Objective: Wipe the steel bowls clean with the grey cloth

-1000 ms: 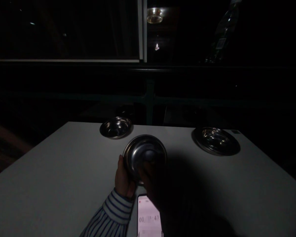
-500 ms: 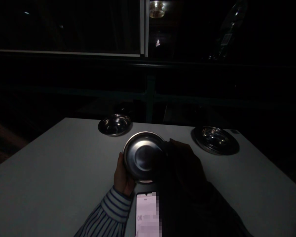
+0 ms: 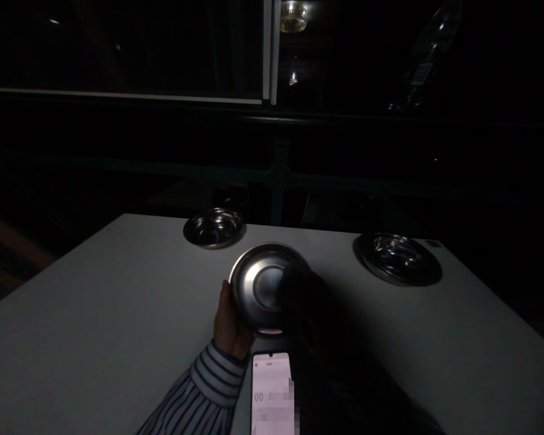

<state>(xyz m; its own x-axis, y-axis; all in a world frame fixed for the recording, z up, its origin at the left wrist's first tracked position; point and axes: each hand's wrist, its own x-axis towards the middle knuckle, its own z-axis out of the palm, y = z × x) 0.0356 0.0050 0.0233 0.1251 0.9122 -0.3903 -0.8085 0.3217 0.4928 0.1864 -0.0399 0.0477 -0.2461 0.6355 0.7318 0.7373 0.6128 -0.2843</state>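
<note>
A shiny round metal dish (image 3: 256, 293), shallow with a wide rim, is tilted so its inside faces me. My left hand (image 3: 229, 323), in a striped cuff, is closed on its left lower rim, thumb along the edge. Over the dish's right half reaches my right hand (image 3: 306, 302), in deep shadow and smeared by motion. Its fingers do not show clearly, and whether they hold anything is hidden. Below the dish, a phone (image 3: 271, 396) with a lit screen lies on the white table (image 3: 118, 314).
One metal bowl (image 3: 214, 228) stands near the far left edge of the table. Several stacked metal dishes (image 3: 401, 260) sit at the far right. Beyond the table's back edge are dark bars and a window frame (image 3: 272, 54).
My right hand has moved left from the dish's right rim onto its inner face. The left hand keeps its hold on the dish. The view has shifted slightly.
</note>
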